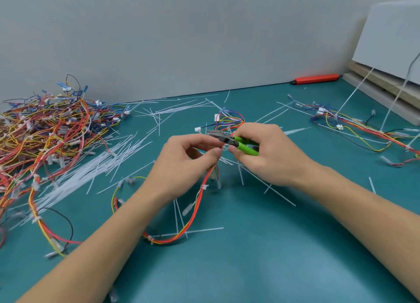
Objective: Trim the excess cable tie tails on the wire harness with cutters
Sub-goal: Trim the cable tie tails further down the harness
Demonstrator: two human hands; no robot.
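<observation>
My left hand (193,157) pinches the harness (200,196) just above the table (250,268), its red and yellow wires looping down toward me. My right hand (266,152) is wrapped around the one pair of green cutters (236,142), nose at the tie by my left fingertips. I judge I'm mid-trim; next the blades must seat flush against the tie head before squeezing. Farther off: one heap (50,130) of harnesses left, cut tails (95,173) beyond counting, one red tool (314,79) by the wall.
</observation>
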